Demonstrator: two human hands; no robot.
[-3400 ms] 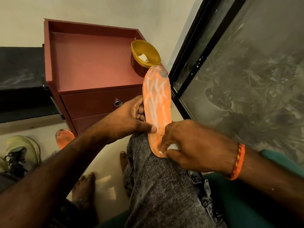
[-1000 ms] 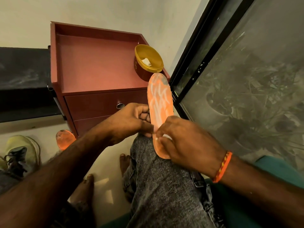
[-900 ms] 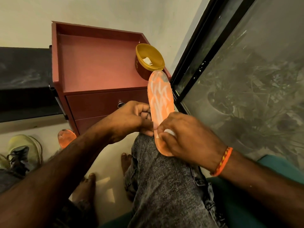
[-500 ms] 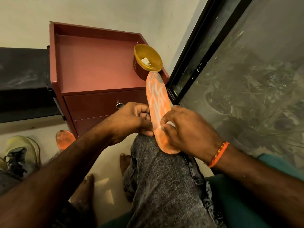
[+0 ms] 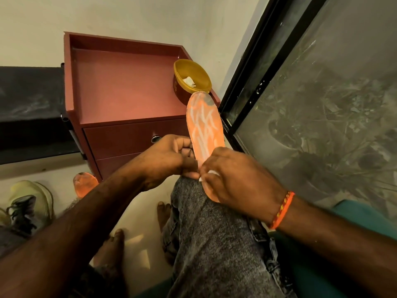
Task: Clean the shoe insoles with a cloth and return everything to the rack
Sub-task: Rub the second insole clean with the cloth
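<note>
An orange insole (image 5: 204, 125) with white streaks stands on end on my knee, toe end up. My left hand (image 5: 165, 160) grips its left edge, thumb in front and fingers curled behind. My right hand (image 5: 236, 175) pinches a small white cloth (image 5: 211, 172) and presses it against the insole's lower half, hiding the heel part. A second orange insole (image 5: 84, 186) lies on the floor by the cabinet. A yellow-green shoe (image 5: 28, 205) with dark laces sits at the lower left.
A red-brown cabinet (image 5: 120, 89) with a rimmed top and drawers stands ahead against the wall. A yellow bowl (image 5: 191, 79) holding white scraps sits on its right corner. A black-framed glass pane (image 5: 322, 104) runs along the right. A dark shelf (image 5: 30, 108) is at the left.
My right hand has rubbed the cloth up the insole from near the heel toward the middle over the last seconds. The left hand keeps its grip on the edge.
</note>
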